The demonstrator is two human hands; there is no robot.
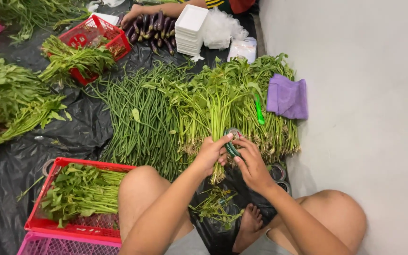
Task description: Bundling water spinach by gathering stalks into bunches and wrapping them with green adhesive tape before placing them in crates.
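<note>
The person's bare knees and forearms fill the bottom of the view, above a black plastic sheet (86, 127) spread on the floor. The left hand (211, 153) is closed around the stems of a bunch of leafy greens (213, 101), gripping it near the root end. The right hand (251, 163) is curled around a roll of green tape (232, 147), thumb and fingers pinching it right against the same stems, so both hands meet at the bunch. More tape rolls (279, 172) lie just beside the right wrist. The bunch lies in a pile of like greens near the sheet's right edge, where a purple cloth (287, 97) rests on the leaves against the pale wall. Just left of the pile lies a heap of long beans (140, 123). At the sheet's near left corner a red basket (57, 222) holds cut greens, a pink basket (57, 245) below it. Loose greens (10, 101) spread along the left edge. At the far edge stand another red basket (112, 33), purple eggplants (154, 28) and a stack of white foam trays (190, 28), with another person's hand (131, 16) touching the eggplants.
</note>
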